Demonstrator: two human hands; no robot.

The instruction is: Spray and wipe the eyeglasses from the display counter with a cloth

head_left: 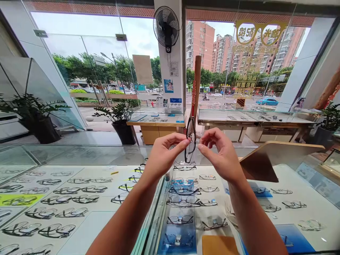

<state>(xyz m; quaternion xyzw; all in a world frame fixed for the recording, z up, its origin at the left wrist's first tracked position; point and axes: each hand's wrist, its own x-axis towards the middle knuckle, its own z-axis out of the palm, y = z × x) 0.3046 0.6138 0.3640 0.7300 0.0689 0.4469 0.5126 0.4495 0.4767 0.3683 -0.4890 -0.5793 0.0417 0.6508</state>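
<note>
I hold a pair of dark-framed glasses (190, 141) up in front of me, turned edge-on so the frame hangs vertically. My left hand (164, 156) pinches it from the left with thumb and forefinger. My right hand (221, 152) pinches it from the right, fingers curled. Both hands hover above a glass display counter (87, 156) filled with rows of spectacle frames (183, 201).
A tilted countertop mirror (268, 159) stands just right of my right hand. Further counters (156, 122) with glasses line the shop window. Potted plants (37, 113) sit on the floor at left and centre. A wall fan (166, 26) hangs on the pillar ahead.
</note>
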